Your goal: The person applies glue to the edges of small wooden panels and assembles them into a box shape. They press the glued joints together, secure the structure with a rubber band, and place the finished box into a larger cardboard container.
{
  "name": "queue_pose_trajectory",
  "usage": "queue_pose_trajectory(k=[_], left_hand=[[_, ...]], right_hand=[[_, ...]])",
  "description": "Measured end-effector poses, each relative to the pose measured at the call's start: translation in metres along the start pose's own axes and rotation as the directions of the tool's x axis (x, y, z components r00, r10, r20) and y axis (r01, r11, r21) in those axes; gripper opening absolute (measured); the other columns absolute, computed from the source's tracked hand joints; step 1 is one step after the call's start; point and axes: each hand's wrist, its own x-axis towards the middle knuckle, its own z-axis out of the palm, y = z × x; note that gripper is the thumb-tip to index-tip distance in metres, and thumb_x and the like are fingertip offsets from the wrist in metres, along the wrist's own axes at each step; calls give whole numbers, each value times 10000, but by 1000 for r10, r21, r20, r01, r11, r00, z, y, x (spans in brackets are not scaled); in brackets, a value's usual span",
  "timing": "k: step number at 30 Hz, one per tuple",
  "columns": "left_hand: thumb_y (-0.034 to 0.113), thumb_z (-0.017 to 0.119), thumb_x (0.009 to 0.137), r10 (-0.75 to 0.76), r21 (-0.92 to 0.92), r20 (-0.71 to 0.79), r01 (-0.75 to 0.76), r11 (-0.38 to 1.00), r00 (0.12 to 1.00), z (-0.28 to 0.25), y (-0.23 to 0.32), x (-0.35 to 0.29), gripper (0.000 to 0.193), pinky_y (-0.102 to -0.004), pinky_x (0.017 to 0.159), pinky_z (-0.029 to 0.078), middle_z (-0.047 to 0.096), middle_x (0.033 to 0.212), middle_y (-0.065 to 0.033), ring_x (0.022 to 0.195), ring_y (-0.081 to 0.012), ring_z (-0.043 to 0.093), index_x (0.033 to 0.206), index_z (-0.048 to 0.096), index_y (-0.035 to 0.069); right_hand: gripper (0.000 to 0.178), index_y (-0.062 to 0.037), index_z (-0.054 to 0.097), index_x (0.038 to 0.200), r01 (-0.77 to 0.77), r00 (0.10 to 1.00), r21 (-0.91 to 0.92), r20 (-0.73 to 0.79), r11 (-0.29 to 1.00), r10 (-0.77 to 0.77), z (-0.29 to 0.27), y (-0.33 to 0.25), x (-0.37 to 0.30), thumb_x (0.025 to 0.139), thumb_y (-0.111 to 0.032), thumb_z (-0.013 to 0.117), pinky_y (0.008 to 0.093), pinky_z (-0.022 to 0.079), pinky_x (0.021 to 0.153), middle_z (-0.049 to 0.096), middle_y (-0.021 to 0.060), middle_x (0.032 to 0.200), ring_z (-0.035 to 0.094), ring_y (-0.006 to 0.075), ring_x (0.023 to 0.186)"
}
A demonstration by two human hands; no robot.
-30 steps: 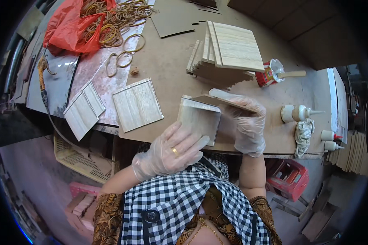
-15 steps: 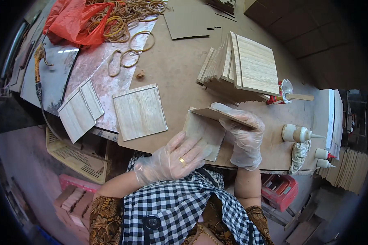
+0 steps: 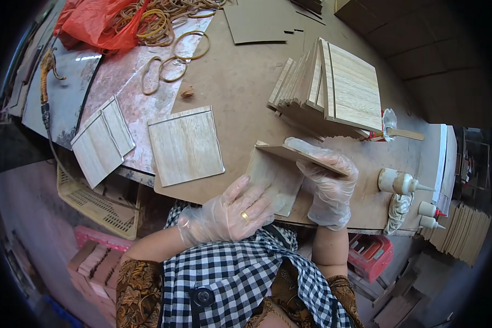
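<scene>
Both my hands wear thin clear plastic gloves. My right hand point(image 3: 333, 183) grips a thin wooden panel point(image 3: 298, 156), standing tilted on edge along the far side of a second pale panel point(image 3: 276, 177). That second panel lies at the table's near edge. On it rests my left hand point(image 3: 240, 210), fingers stretched flat, a gold ring showing under the glove. To the left lies a square grooved panel point(image 3: 186, 145) with a whitish line along its edge. Another pair of joined or overlapping grooved pieces point(image 3: 101, 145) sits farther left.
A stack of grooved panels point(image 3: 352, 85) leans beyond my right hand. Glue bottles point(image 3: 399, 181) and a crumpled cloth point(image 3: 400, 210) lie at the right edge. Rubber bands point(image 3: 191, 45), a red plastic bag point(image 3: 93, 24) and brown sheets point(image 3: 255, 22) are at the back.
The view has shifted slightly, so the far objects sit a little differently. Both hands keep almost the same pose on the two panels.
</scene>
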Motion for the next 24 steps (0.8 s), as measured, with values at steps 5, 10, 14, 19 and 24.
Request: queue_pose_trajectory(k=[5,10,14,19,24], left_hand=[[301,640,875,15,-15,-59,-16,1000,998,2,-1,-1,248,-538,1147,274,640,1140,-76,1159,-241,621,1038,711,128],[303,635,876,9,-3,-59,-9,1000,998,2,0,-1,253,-534,1135,295,644,1124,-73,1145,-240,630,1044,710,129],[299,624,875,13,-8,-48,-14,1000,999,1,0,-1,259,-525,1120,319,648,1118,-68,1135,-238,636,1053,710,131],[290,617,861,14,11,-51,-14,1000,999,1,-1,-1,271,-520,1115,328,653,1112,-65,1142,-241,634,1062,711,135],[322,648,871,28,39,9,-28,999,1000,-2,-3,-1,302,-523,1147,265,616,1109,-40,1163,-238,621,1125,704,168]], right_hand=[[185,16,686,882,-7,1000,-22,-25,1000,6,2,-5,2,751,128,753,391,578,903,710,206,1068,697,294,1014],[182,15,694,899,-7,1000,-94,-12,996,6,2,-5,2,759,115,754,385,575,904,711,209,1069,693,297,1029],[180,15,695,902,-17,1000,-58,-17,998,16,3,-8,3,761,111,754,385,576,903,712,214,1065,691,299,1037],[182,14,694,902,10,1000,-66,1,998,-10,4,-7,5,761,112,753,386,578,897,711,216,1069,693,299,1032],[195,11,691,905,-11,1000,-91,-1,996,11,0,-5,4,755,120,751,392,578,899,708,225,1071,692,308,1033]])
